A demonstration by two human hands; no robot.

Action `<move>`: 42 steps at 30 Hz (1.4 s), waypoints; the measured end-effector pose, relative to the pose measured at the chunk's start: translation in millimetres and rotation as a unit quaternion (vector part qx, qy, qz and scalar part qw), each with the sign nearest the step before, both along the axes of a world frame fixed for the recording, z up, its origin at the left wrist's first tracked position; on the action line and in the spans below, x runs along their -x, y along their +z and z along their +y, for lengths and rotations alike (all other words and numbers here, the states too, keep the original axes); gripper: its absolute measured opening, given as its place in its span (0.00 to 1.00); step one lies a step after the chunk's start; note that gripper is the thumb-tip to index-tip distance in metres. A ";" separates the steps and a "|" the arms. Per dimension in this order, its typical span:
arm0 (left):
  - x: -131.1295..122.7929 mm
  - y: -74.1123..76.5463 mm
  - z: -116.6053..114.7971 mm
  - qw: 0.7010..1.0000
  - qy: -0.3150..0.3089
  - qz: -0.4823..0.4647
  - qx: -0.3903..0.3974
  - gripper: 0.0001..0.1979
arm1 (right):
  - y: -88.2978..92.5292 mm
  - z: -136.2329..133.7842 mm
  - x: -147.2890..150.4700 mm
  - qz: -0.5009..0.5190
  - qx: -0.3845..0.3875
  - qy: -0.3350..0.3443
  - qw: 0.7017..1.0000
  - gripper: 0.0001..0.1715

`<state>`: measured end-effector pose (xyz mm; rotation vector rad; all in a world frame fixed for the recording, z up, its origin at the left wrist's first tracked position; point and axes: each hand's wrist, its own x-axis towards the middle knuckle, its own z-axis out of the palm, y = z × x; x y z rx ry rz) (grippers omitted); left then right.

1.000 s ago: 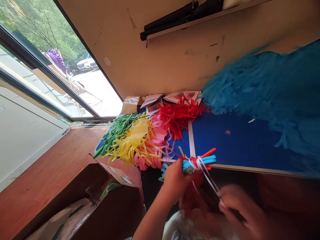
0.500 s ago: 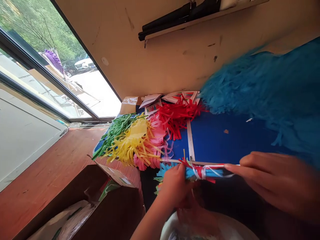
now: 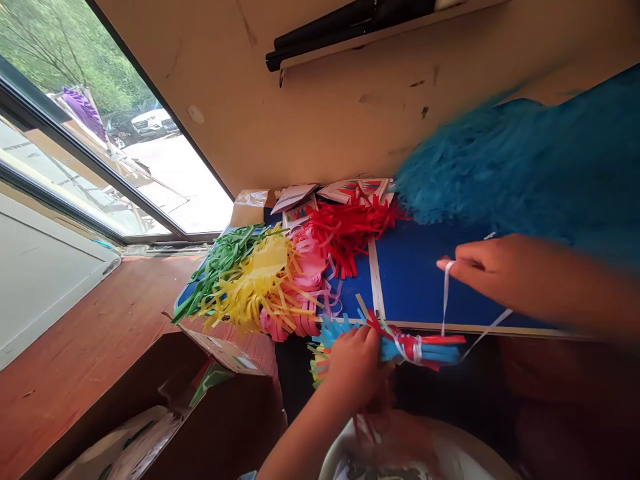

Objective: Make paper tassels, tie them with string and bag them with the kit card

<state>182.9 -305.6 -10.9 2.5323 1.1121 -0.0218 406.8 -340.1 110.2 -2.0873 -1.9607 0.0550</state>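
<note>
My left hand point(image 3: 353, 360) is wrapped round a bundle of fringed paper strips point(image 3: 435, 351), mostly blue and red, with paler ends sticking out on its left. White string point(image 3: 416, 349) is wound round the bundle to the right of that hand. Up and to the right, my right hand point(image 3: 493, 263) pinches a length of the string, which runs down as a strand point(image 3: 446, 300) to the bundle. Another strand point(image 3: 487, 331) slants from the bundle's right end up towards the right wrist. The bundle lies nearly level in front of the table's edge.
Green point(image 3: 225, 260), yellow point(image 3: 263, 273), pink point(image 3: 307, 267) and red fringed paper point(image 3: 350, 223) lies on the blue table point(image 3: 415, 267). A large blue fringed mass point(image 3: 525, 167) stands at the right. An open cardboard box point(image 3: 235, 407) is at lower left, a pale round container point(image 3: 345, 453) below my hands.
My right hand has moved up from beside the bundle's right end, drawing the string upward. The left hand still grips the bundle. The view has shifted slightly.
</note>
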 end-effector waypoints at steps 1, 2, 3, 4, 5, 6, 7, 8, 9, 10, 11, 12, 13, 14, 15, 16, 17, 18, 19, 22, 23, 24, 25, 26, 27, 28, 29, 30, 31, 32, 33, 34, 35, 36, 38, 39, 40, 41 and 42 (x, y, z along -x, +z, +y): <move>-1.2 0.2 -0.6 1.000 0.001 0.006 -0.003 0.15 | 5.4 9.9 -8.2 0.042 0.077 -0.009 0.996 0.32; -2.3 -0.3 -1.2 1.000 0.003 0.011 -0.006 0.15 | 10.0 17.5 -14.3 0.090 0.138 -0.029 0.986 0.32; -3.3 -1.3 -1.7 1.000 0.003 0.014 -0.010 0.14 | 13.5 22.2 -17.1 0.146 0.192 -0.047 0.969 0.31; -4.3 -2.8 -2.2 1.000 0.001 0.016 -0.014 0.14 | 15.4 23.8 -15.9 0.219 0.230 -0.061 0.946 0.29; -5.6 -4.6 -2.5 1.000 -0.005 0.018 -0.020 0.15 | 15.6 22.2 -10.5 0.300 0.253 -0.067 0.917 0.27; -7.1 -6.7 -2.6 0.999 -0.012 0.020 -0.027 0.15 | 13.9 18.0 -1.6 0.384 0.266 -0.060 0.882 0.25; -8.8 -8.6 -2.6 0.999 -0.018 0.020 -0.033 0.15 | 10.5 11.5 10.1 0.462 0.274 -0.042 0.843 0.22; -10.7 -10.3 -2.1 0.999 -0.018 0.016 -0.036 0.15 | 5.8 3.6 23.3 0.522 0.274 -0.022 0.807 0.20; -12.5 -11.5 -1.3 0.999 -0.012 0.008 -0.035 0.14 | 0.0 -5.2 37.2 0.562 0.283 0.006 0.777 0.20; -14.1 -12.2 -0.1 1.000 -0.001 -0.001 -0.031 0.12 | -6.3 -14.1 51.0 0.576 0.299 0.031 0.760 0.22; -15.3 -12.1 1.7 1.000 0.012 -0.009 -0.025 0.10 | -13.1 -22.6 64.1 0.561 0.323 0.061 0.760 0.24; -15.8 -11.5 4.0 0.999 0.025 -0.012 -0.021 0.10 | -20.2 -30.2 76.1 0.521 0.338 0.095 0.778 0.25; -15.7 -10.5 6.8 0.999 0.040 -0.017 -0.018 0.10 | -27.8 -36.7 86.8 0.470 0.351 0.131 0.799 0.26; -14.7 -9.2 9.9 0.998 0.056 -0.027 -0.015 0.11 | -36.1 -42.0 96.0 0.423 0.365 0.165 0.813 0.27; -13.0 -7.8 13.2 0.996 0.077 -0.044 -0.008 0.12 | -45.4 -46.4 103.5 0.390 0.378 0.190 0.818 0.28; -10.6 -6.6 16.4 0.992 0.102 -0.072 0.005 0.12 | -55.9 -49.9 109.1 0.378 0.384 0.192 0.820 0.28; -7.6 -5.6 19.5 0.985 0.127 -0.110 0.026 0.12 | -67.6 -53.1 112.9 0.389 0.379 0.175 0.821 0.27; -4.1 -5.0 22.1 0.975 0.148 -0.157 0.052 0.11 | -80.5 -56.0 114.8 0.416 0.363 0.140 0.822 0.24; -0.2 -4.8 24.2 0.961 0.161 -0.210 0.082 0.10 | -94.3 -58.8 115.0 0.454 0.337 0.096 0.820 0.22; 11.9 -5.4 26.3 0.916 0.151 -0.343 0.142 0.08 | -135.5 -65.6 107.5 0.573 0.266 -0.009 0.775 0.24; 15.6 -5.6 25.8 0.909 0.133 -0.368 0.142 0.08 | -147.1 -66.7 103.5 0.607 0.245 -0.034 0.755 0.28; 19.2 -5.5 24.9 0.908 0.111 -0.381 0.131 0.08 | -156.8 -66.9 99.2 0.635 0.227 -0.054 0.737 0.30; 22.4 -5.1 23.6 0.911 0.089 -0.386 0.113 0.09 | -164.0 -66.4 94.9 0.656 0.210 -0.070 0.722 0.32; 25.3 -4.4 22.2 0.914 0.068 -0.389 0.091 0.10 | -168.8 -65.0 90.6 0.669 0.194 -0.083 0.713 0.33; 27.9 -3.6 20.7 0.916 0.048 -0.393 0.068 0.10 | -171.2 -63.1 86.4 0.674 0.179 -0.091 0.711 0.32; 30.2 -2.7 19.3 0.916 0.028 -0.397 0.048 0.11 | -171.3 -60.7 82.0 0.670 0.162 -0.096 0.718 0.31; 32.0 -2.1 17.9 0.917 0.005 -0.399 0.029 0.11 | -169.5 -57.9 77.5 0.659 0.144 -0.098 0.732 0.30; 33.3 -1.9 16.6 0.917 -0.027 -0.398 0.009 0.11 | -166.1 -54.9 72.5 0.641 0.124 -0.099 0.751 0.28; 34.1 -2.5 15.4 0.919 -0.070 -0.387 -0.012 0.12 | -161.5 -51.6 67.0 0.615 0.105 -0.099 0.775 0.27; 34.2 -3.7 14.3 0.923 -0.121 -0.364 -0.032 0.13 | -155.9 -48.0 61.0 0.582 0.088 -0.095 0.803 0.25; 33.7 -5.6 13.3 0.927 -0.175 -0.328 -0.051 0.13 | -149.6 -44.0 54.5 0.542 0.078 -0.087 0.832 0.24; 32.8 -7.9 12.3 0.930 -0.224 -0.285 -0.070 0.14 | -143.0 -39.8 47.7 0.498 0.072 -0.074 0.861 0.23; 31.5 -10.6 11.4 0.931 -0.263 -0.238 -0.085 0.14 | -136.2 -35.4 40.8 0.453 0.072 -0.055 0.887 0.22; 30.2 -13.2 10.5 0.933 -0.289 -0.194 -0.096 0.15 | -129.4 -31.0 34.1 0.411 0.079 -0.030 0.908 0.21; 28.7 -18.0 9.0 0.936 -0.305 -0.139 -0.109 0.15 | -116.5 -23.6 21.5 0.347 0.107 0.026 0.931 0.20; 29.1 -19.8 8.5 0.938 -0.304 -0.126 -0.111 0.15 | -110.7 -21.0 15.8 0.324 0.122 0.048 0.937 0.20; 30.3 -21.4 8.1 0.940 -0.300 -0.121 -0.109 0.16 | -105.6 -19.5 10.5 0.307 0.136 0.065 0.940 0.20; 32.4 -22.5 7.8 0.942 -0.295 -0.120 -0.106 0.16 | -101.1 -19.2 5.3 0.294 0.150 0.079 0.941 0.19; 35.3 -23.2 7.8 0.944 -0.290 -0.123 -0.100 0.16 | -97.4 -19.9 0.2 0.282 0.159 0.088 0.942 0.18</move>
